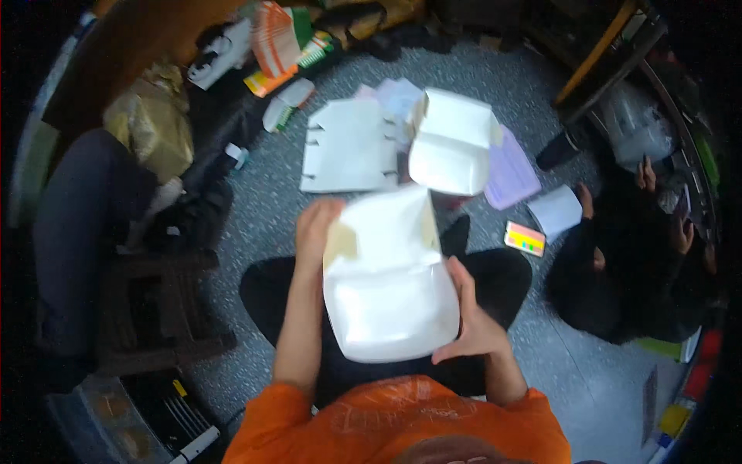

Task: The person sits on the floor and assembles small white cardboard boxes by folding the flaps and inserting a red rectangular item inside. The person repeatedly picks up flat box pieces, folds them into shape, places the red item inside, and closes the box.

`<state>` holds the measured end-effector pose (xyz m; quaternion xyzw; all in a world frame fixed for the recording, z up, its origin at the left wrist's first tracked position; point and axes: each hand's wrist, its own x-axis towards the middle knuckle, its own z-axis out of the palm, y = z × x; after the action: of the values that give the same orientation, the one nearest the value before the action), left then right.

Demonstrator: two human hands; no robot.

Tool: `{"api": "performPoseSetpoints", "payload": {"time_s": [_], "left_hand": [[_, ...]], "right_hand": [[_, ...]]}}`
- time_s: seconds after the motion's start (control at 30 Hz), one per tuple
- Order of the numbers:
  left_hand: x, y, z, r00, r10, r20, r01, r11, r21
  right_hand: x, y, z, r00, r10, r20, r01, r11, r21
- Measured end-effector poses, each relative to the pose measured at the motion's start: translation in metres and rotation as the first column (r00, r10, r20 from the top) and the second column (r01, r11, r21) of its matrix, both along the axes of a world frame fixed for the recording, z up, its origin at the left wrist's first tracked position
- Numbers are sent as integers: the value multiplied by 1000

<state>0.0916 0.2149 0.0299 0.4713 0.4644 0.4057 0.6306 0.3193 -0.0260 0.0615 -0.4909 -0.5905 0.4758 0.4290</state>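
Above my lap is an open white card food box [394, 309], its lid folded up and away from me, with tan patches at the side folds. My left hand [315, 228] grips the lid's left edge, its fingertips partly hidden behind the card. At the right wall of the box, my right hand [475, 321] holds on with thumb and fingers spread along the side. Farther off on the floor lies a flat white box blank [348, 151] with slits in its sides. Beside it stands a second open white box [450, 139].
Purple sheets [512, 174], a white paper [556, 210] and a phone-like item with a colourful face [525, 239] lie right on the speckled floor [564, 309]. Dark-clothed people sit at the right, one hand [586, 203] by the paper. Bags [277, 39] line the far left.
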Motion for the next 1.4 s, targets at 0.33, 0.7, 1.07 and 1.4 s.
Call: {"api": "performPoseSetpoints", "payload": {"time_s": [0.33,0.7,1.07,1.4], "left_hand": [[158,78,-6,954,-224,-198,263,943,204],[158,97,-71,749,-167,-641,509,764,396],[207,-9,-39,675,136,-725,685,250,684],[219,-29,-59,606,170,-777,746,216,629]], "right_hand": [[125,34,18,844,-529,86,511,843,172],[185,163,-70,793,-390,468,153,872,466],[164,170,-124,769,-542,340,267,754,600],[197,136,-149,904,-258,342,87,893,442]]}}
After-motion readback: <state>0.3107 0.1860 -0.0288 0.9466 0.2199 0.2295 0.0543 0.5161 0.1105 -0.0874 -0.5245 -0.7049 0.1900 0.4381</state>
